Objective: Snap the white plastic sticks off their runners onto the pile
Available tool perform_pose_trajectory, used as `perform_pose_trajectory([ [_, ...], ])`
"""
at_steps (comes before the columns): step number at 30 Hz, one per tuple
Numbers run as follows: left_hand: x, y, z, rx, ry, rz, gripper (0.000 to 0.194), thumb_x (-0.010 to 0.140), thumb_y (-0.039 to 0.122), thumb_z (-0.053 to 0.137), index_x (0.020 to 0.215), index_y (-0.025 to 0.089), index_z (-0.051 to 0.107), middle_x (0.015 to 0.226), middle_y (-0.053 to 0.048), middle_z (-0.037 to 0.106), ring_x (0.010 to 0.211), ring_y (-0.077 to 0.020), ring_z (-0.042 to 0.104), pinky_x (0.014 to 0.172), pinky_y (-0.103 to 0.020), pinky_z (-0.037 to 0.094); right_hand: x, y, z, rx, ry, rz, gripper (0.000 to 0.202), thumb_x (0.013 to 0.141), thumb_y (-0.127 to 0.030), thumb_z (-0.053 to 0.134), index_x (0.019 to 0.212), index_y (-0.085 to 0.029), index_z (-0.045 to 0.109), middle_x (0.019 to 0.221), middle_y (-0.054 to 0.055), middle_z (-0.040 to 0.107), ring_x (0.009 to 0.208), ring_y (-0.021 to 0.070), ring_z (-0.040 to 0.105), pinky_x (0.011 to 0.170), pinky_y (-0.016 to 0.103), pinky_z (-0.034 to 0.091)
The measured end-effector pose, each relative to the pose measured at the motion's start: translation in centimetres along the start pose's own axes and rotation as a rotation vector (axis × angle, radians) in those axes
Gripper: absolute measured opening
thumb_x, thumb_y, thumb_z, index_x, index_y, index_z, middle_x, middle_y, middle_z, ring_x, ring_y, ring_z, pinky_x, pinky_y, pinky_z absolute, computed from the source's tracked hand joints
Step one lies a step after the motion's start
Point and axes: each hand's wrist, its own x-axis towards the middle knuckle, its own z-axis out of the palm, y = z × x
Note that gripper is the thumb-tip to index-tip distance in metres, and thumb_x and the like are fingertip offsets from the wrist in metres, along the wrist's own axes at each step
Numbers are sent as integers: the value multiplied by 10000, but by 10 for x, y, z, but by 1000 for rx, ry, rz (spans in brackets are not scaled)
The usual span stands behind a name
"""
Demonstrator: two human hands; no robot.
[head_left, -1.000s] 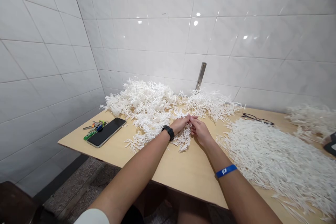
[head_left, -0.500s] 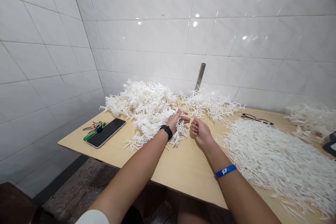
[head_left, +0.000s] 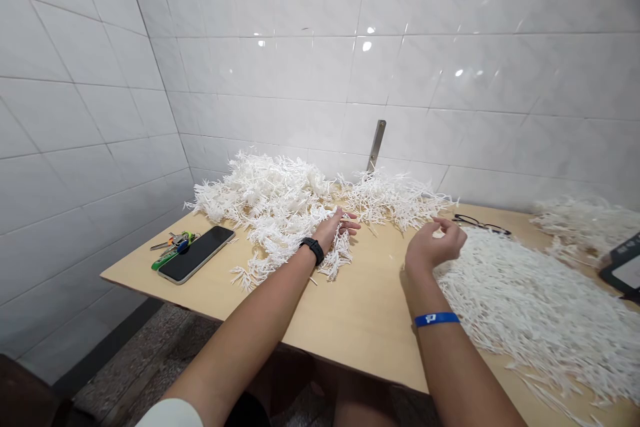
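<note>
White branching pieces lie in a large heap (head_left: 270, 190) on the left half of the wooden table (head_left: 350, 320). My left hand (head_left: 340, 227) rests at the right edge of that heap, its fingers stretched out and apart, with white strands around and under it. Over the left edge of a wide spread of thin white strands (head_left: 530, 300) is my right hand (head_left: 436, 243), its fingers curled together; what they hold, if anything, is hidden. A smaller white pile (head_left: 400, 200) sits behind, between my hands.
A phone (head_left: 197, 255) and keys (head_left: 175, 243) lie at the left. Glasses (head_left: 483, 224) are behind the right spread. A metal bar (head_left: 376, 145) stands by the tiled wall. Another white pile (head_left: 590, 223) and a dark object (head_left: 623, 267) are at the far right.
My right hand has moved right, away from my left hand, to the edge of the right spread. My left hand has stayed at the heap. The view has shifted slightly.
</note>
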Motion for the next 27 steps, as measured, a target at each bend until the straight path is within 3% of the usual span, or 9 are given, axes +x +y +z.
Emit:
perform_pose_trajectory([
  [2, 0, -1, 0, 36, -14, 30, 575, 871, 623, 390, 1099, 154, 632, 970, -124, 688, 824, -164, 620, 769, -278, 477, -12, -7, -1, 24, -135, -104, 122, 798, -239, 450, 849, -201, 554, 944, 122, 586, 938, 270, 534, 838, 409, 394],
  [6, 0, -3, 2, 151, -66, 78, 544, 873, 602, 407, 1242, 247, 591, 1188, -93, 624, 1013, -171, 571, 891, -287, 446, -41, -17, 3, 270, -729, 19, 220, 841, -396, 502, 888, -208, 607, 856, 83, 609, 790, 220, 519, 715, 341, 417],
  [8, -2, -5, 3, 197, -102, 77, 532, 859, 597, 442, 1245, 265, 595, 1220, -85, 602, 1054, -175, 563, 909, -279, 434, -50, -18, 8, 328, -915, 67, 272, 784, -461, 596, 898, -217, 634, 885, 75, 623, 799, 218, 517, 703, 330, 422],
  [10, -3, -6, 4, 238, -120, 57, 530, 826, 591, 501, 1228, 265, 611, 1183, -88, 621, 1050, -188, 576, 902, -274, 434, -53, -16, 12, 349, -989, 131, 331, 724, -492, 664, 916, -224, 647, 896, 65, 627, 778, 206, 522, 670, 314, 429],
  [14, -6, -6, 4, 327, -92, 52, 512, 770, 587, 572, 1173, 280, 646, 1056, -67, 684, 1032, -220, 593, 898, -290, 429, -53, -7, 17, 400, -1159, 412, 377, 705, -569, 662, 771, -198, 636, 665, 12, 562, 577, 137, 467, 510, 258, 372],
  [17, -8, -5, 4, 351, -117, 61, 497, 782, 588, 557, 1132, 254, 675, 1064, -74, 688, 1056, -228, 584, 932, -303, 411, -54, -4, 18, 472, -1277, 561, 416, 681, -592, 678, 744, -184, 627, 603, -9, 532, 538, 123, 458, 487, 249, 350],
  [22, -8, -7, 8, 288, -100, 41, 469, 850, 556, 477, 1080, 213, 700, 1049, -70, 687, 994, -190, 593, 935, -295, 410, -57, -4, 20, 445, -1341, 510, 451, 605, -596, 727, 672, -160, 635, 588, -5, 538, 545, 117, 446, 502, 250, 319],
  [27, -3, -13, 12, 138, -115, 17, 461, 870, 526, 465, 1051, 169, 694, 635, -23, 634, 634, -132, 567, 786, -286, 464, -58, -9, 19, 487, -1341, 502, 397, 645, -546, 698, 596, -164, 601, 541, -9, 513, 552, 121, 438, 525, 256, 322],
])
